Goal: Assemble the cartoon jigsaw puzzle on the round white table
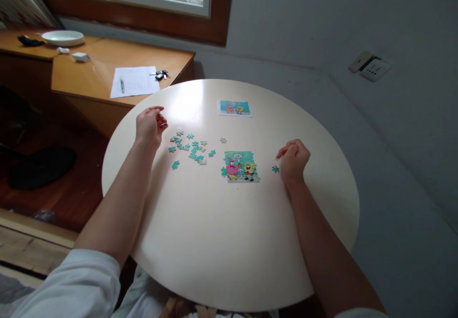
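Note:
A partly joined jigsaw puzzle [240, 166] with cartoon characters lies near the middle of the round table. Left of it, several loose teal puzzle pieces [195, 151] are scattered. My left hand [150, 124] hovers by the table's left side, its fingers half curled and apart, with nothing visible in them. On the right, my right hand [294, 159] is closed in a loose fist, and no object shows in it. Just beside that fist lies a single puzzle piece [275, 169]. Beyond the puzzle is a printed reference picture [234, 108] of the cartoon.
The round white table [229, 241] stands near a wall and a window. Behind it on the left, a wooden desk [100, 60] bears a paper sheet [134, 80] with a pen, keys [161, 75], a small white box [81, 57] and a white dish [63, 37].

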`<state>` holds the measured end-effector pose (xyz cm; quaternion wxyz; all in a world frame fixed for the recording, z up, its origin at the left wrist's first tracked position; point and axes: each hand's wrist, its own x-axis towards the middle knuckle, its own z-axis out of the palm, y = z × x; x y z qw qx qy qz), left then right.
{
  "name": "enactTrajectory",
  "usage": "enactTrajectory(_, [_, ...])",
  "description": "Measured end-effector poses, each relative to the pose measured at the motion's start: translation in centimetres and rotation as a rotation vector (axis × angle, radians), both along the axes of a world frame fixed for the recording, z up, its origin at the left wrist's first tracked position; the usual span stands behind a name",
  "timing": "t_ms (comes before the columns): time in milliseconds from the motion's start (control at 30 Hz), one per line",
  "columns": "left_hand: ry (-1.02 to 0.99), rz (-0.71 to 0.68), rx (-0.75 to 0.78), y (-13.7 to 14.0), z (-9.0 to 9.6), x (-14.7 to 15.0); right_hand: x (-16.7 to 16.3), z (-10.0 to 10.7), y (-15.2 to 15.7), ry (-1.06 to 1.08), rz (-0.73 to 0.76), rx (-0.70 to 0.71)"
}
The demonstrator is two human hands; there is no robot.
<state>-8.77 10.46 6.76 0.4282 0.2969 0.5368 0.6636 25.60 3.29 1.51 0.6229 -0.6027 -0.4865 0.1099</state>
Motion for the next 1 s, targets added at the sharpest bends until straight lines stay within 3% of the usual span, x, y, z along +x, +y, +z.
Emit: enactTrajectory(1000, [-0.038, -0.012, -0.005, -0.08, 0.02, -0.03, -0.02, 0.06, -0.02, -0.01, 0.003, -0.001])
